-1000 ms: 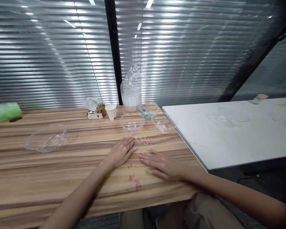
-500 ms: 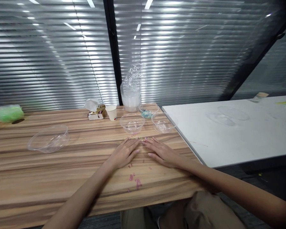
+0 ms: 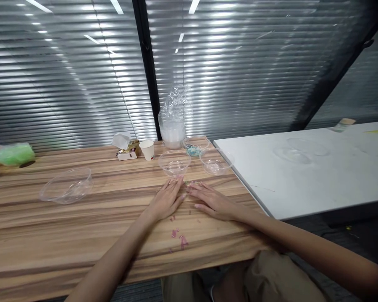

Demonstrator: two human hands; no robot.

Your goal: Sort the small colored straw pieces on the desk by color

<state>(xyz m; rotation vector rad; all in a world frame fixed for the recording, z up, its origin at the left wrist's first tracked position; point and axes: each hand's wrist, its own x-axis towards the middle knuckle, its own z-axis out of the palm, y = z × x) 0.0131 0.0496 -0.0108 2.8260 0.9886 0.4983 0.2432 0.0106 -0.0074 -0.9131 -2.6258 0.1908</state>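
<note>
My left hand [image 3: 166,200] lies flat on the wooden table, palm down, fingers stretched out toward a clear plastic bowl [image 3: 174,163]. Opposite it, my right hand [image 3: 212,202] also rests palm down with its fingers extended. Small colourful bits [image 3: 188,183], too small to name, lie between and around the fingertips; some are hidden under the hands. Closer to me, several pink translucent pieces [image 3: 183,241] are scattered on the wood. A second clear bowl [image 3: 216,162] stands beyond my right hand. Behind it is a bowl with blue-green bits [image 3: 194,150] inside.
At the left stands a large clear bowl [image 3: 66,186]. A paper cup [image 3: 147,150], a tissue pack [image 3: 126,147] and a plastic-wrapped stack of containers [image 3: 173,130] line the back. A green wrapped bundle [image 3: 14,154] lies far left. A white table [image 3: 305,176] adjoins at right.
My left hand's fingers have turned and shifted slightly forward, toward the near bowl, opening a small gap to the right hand. My right hand stays almost in place.
</note>
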